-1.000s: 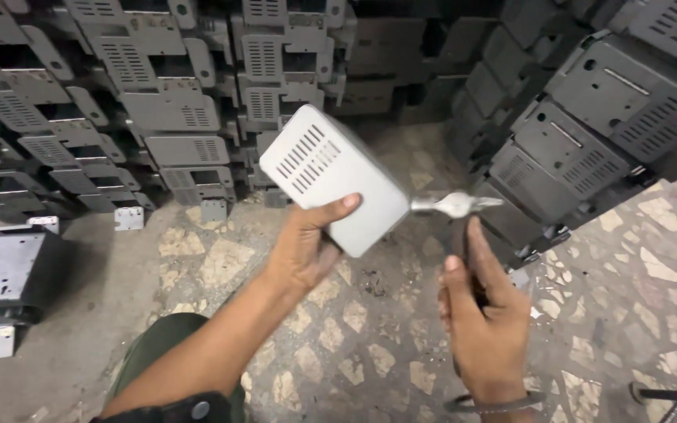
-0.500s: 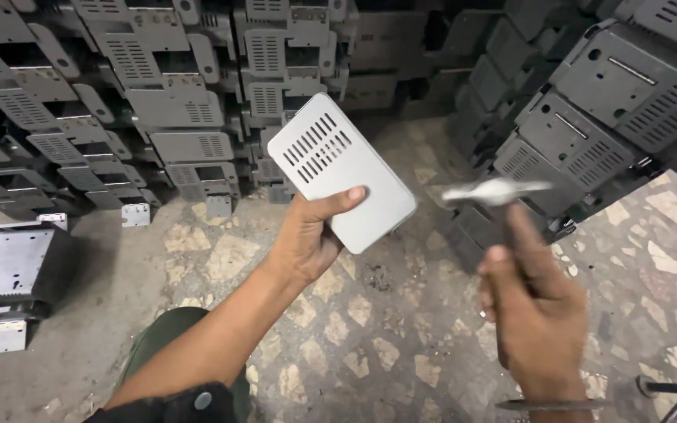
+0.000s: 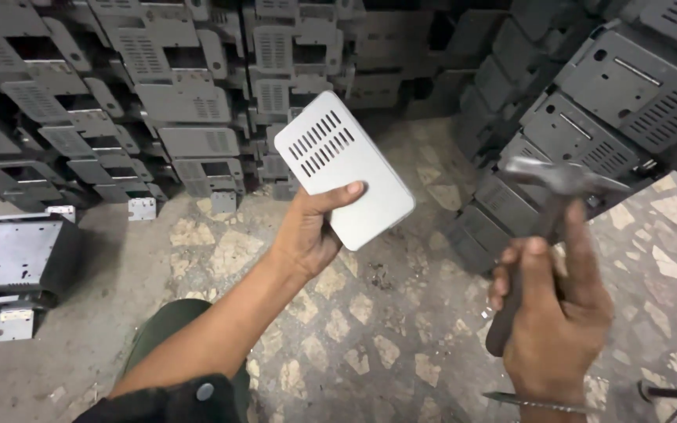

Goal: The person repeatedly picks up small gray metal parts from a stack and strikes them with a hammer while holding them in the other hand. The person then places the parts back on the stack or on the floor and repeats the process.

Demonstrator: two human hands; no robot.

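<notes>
I am holding a pale grey vented metal cover (image 3: 344, 174) up in mid-air at the centre of the scene, my left hand (image 3: 307, 235) gripping its near lower corner with the thumb lying across the face, and it looks thin, stiff and light, probably sharp-edged, so I judge the plain unslotted end the safest place to hold it. My right hand (image 3: 552, 313) is closing its fingers around the dark handle of a hammer (image 3: 546, 205) raised near right, while stacked grey metal housings (image 3: 174, 102) are crowding the far side above the stone-chip floor (image 3: 370, 337).
</notes>
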